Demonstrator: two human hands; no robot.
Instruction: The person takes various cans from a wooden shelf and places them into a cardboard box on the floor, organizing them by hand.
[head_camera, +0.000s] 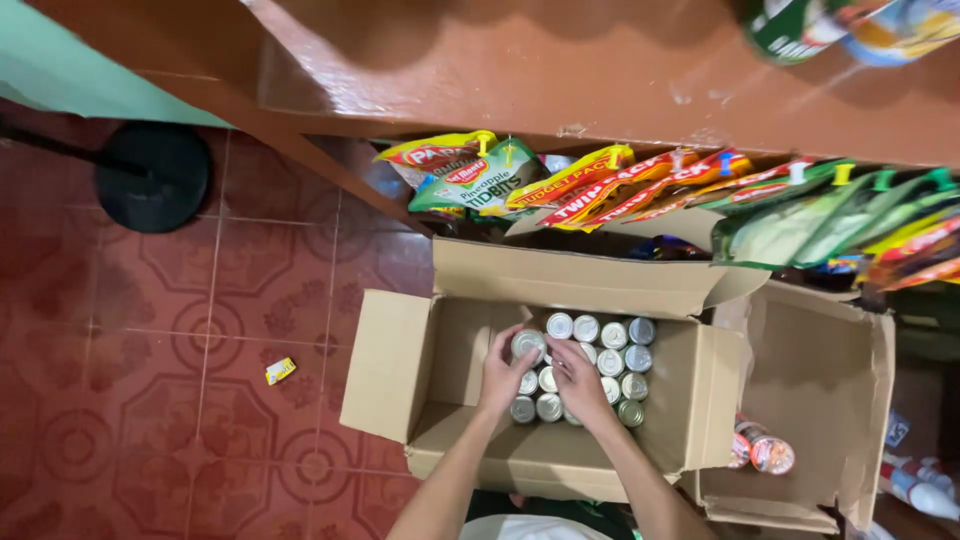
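Both hands reach into an open cardboard box on the tiled floor. The left hand and right hand together grip one tin can, lifted above the packed cans filling the box's right side.

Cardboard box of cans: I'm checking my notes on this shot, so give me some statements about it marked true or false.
1. Both hands reach into the open cardboard box. True.
2. The left hand touches a silver-topped can. True.
3. The cans lie on their sides. False: they stand upright.
4. The right hand rests on the floor. False: it is over the cans.
5. The neighbouring box is packed full. False: only a few items show.
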